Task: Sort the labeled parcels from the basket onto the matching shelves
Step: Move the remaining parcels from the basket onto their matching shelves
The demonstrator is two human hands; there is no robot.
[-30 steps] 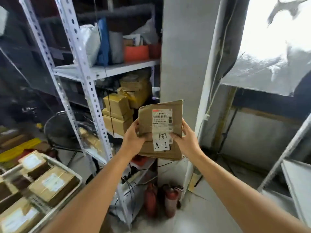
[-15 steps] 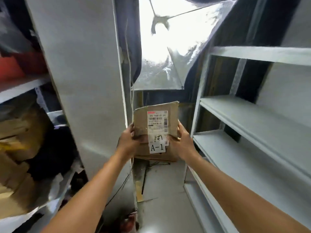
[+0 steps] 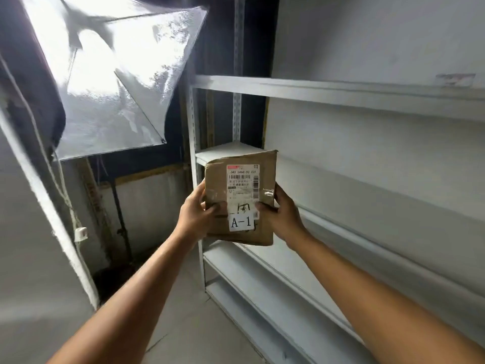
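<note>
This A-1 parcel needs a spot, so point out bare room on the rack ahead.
The middle shelf is bare from the corner post rightward, behind the parcel held in the left hand and right hand. The lower shelf beneath it is bare too. Nothing in view crowds either.

The creased brown cardboard parcel point(image 3: 240, 203) is looking matt under its smooth white paper label point(image 3: 242, 185) (clear tape point(image 3: 268, 192) is glinting beside it), the white painted metal shelf rack point(image 3: 315, 88) is showing dull, and the crinkled translucent plastic sheet point(image 3: 126, 106) is shining.
</note>
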